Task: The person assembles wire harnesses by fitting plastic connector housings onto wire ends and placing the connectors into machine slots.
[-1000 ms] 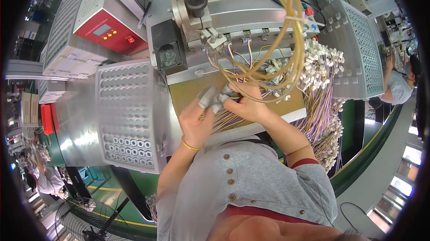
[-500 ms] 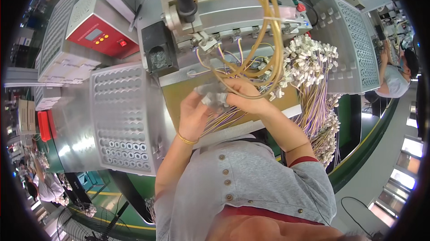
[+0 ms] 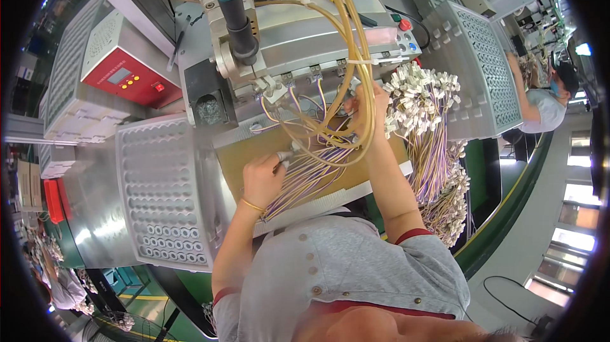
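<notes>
Purple-yellow wires [image 3: 309,178] beside left fingers [image 3: 283,158], below right fingers [image 3: 359,92], both grips unclear.

Person's L hand [image 3: 264,180] nr loose wires [image 3: 311,177] on tan mat [image 3: 234,163]; R hand [image 3: 379,105] partly behind yellowish tubing [image 3: 348,14], wht connector bundle [image 3: 422,95] just beside.

A grey short-sleeved shirt [image 3: 375,259] is worn across the lower frame, trimmed red at collar [image 3: 343,307] and cuffs [image 3: 409,235] and set with round buttons [image 3: 417,300]. On the left hand [image 3: 262,180], pale finger covers [image 3: 284,157] are worn, with a yellow bracelet [image 3: 253,205] at the wrist [image 3: 251,198].
</notes>
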The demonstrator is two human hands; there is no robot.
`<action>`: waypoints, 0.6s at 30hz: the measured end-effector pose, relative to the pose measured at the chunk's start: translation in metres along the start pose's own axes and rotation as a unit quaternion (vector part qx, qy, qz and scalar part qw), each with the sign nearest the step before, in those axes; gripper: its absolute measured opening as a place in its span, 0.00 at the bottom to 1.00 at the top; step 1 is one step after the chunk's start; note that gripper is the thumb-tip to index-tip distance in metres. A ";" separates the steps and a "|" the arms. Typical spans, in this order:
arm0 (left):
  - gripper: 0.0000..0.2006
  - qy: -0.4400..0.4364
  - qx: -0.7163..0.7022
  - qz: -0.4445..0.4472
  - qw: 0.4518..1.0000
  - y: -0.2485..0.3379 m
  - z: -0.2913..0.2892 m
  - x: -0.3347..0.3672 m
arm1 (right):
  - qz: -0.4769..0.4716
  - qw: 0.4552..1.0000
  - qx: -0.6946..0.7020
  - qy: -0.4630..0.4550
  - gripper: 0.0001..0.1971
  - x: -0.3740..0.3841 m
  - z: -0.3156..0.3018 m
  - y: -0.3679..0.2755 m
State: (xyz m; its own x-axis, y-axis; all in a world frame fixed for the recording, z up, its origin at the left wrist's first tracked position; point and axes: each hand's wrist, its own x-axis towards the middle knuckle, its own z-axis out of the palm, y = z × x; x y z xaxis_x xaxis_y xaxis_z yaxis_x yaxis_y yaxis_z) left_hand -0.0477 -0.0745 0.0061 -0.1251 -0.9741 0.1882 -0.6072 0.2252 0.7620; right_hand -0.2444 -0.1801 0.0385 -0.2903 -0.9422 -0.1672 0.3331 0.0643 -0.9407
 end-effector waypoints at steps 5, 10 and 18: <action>0.08 -0.091 0.095 -0.016 0.991 -0.007 -0.026 -0.008 | 0.018 0.998 0.057 0.016 0.08 0.012 0.015 0.013; 0.10 -0.014 0.090 -0.044 0.995 -0.004 -0.060 -0.013 | 0.009 0.994 -0.103 -0.042 0.09 0.021 -0.005 0.010; 0.12 0.083 0.030 -0.016 0.996 0.013 -0.077 -0.030 | -0.308 0.843 -0.303 -0.321 0.06 -0.067 0.018 0.004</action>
State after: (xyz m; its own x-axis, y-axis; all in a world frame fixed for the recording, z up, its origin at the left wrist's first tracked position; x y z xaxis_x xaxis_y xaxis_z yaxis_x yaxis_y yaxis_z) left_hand 0.0088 -0.0405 0.0586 0.0244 -0.9631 0.2681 -0.6547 0.1873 0.7323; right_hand -0.2076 -0.1220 0.0509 0.3690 -0.8295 0.4192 -0.2800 -0.5293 -0.8009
